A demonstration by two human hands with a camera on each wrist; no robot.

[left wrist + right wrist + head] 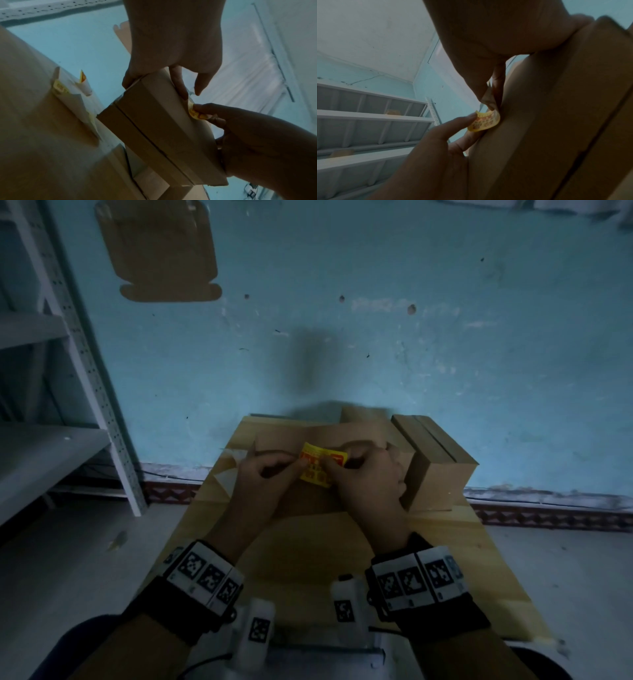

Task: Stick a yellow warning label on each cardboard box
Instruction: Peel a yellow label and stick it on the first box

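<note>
Both my hands are over the flat cardboard box point(308, 501) lying mid-surface on the wooden surface point(445, 559). My left hand point(263, 477) pinches the left edge of the yellow warning label point(320, 463) between thumb and fingertip; my right hand point(366, 477) pinches its right side, with the other fingers curled down against the box top. The label is curved, not flat: in the right wrist view its far end touches the cardboard while the near end point(485, 121) lifts clear (red print on yellow, text too blurred to read). A stack of further boxes point(435, 467) stands just beside the flat box, on its right, touching my right hand's side. Left of the box, peeled white backing papers point(75, 97) lie on the surface, one with yellow showing. A flattened carton point(161, 251) hangs on the blue wall point(445, 337); grey metal shelving point(51, 371) stands at far left
</note>
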